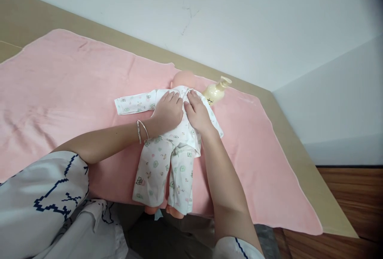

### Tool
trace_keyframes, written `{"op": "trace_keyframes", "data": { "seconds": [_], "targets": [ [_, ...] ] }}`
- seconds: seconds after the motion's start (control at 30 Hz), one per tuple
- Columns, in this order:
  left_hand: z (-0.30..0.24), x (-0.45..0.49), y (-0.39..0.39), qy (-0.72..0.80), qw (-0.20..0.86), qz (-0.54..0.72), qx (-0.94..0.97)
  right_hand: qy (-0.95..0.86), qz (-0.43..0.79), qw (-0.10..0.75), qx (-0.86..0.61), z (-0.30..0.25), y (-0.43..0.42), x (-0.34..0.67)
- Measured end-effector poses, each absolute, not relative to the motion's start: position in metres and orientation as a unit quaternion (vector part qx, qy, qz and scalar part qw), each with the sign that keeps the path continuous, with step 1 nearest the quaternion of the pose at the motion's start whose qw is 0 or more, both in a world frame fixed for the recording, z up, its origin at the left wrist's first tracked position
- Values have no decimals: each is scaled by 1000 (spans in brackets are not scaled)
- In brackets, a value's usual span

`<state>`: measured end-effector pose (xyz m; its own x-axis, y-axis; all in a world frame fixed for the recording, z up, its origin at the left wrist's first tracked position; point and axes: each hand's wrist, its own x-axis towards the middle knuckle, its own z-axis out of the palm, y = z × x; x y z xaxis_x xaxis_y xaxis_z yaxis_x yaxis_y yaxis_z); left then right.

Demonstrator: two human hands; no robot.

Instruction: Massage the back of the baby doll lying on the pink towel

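Observation:
A baby doll [183, 79] lies on its back with its feet toward me, dressed in a white printed shirt [188, 131] and matching trousers [155, 167]. My left hand [169, 109] rests on the doll's chest, its curled fingers closed on the shirt near the neckline. Beside it, my right hand [197, 109] holds the other side of the shirt front just below the collar, fingers bent over the cloth. The shirt's left-hand sleeve stretches flat out to the side. The fingertips are partly hidden in the fabric. Both doll feet poke out of the trouser legs.
A cream pump bottle [214, 91] lies tilted beside the doll's shoulder. Under everything, a pink blanket [74, 75] with some wrinkles covers most of the tan table [287, 147]. White walls [254, 24] stand behind, and wooden flooring [353, 195] shows at the right.

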<state>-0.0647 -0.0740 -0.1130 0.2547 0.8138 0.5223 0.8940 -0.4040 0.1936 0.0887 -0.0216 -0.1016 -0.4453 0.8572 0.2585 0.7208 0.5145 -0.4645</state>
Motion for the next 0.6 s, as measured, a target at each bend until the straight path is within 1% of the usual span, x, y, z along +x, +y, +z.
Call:
{"op": "trace_keyframes", "data": {
  "seconds": [0.07,0.2,0.3,0.37,0.6],
  "targets": [
    [-113,-69,-68,-545,55,-291,-785,-843,121,231,-471,-100,-25,87],
    [-111,-81,-50,-561,17,-291,-775,-832,37,220,-508,-86,-52,69],
    [-111,-85,-43,-580,-8,-284,-763,-825,13,196,-531,-78,-66,59],
    [-113,-84,-42,-584,-4,-299,-755,-822,25,195,-535,-79,-65,59],
    [-123,-83,-42,-574,15,-319,-753,-826,114,254,-489,-104,-31,79]
  ]
}}
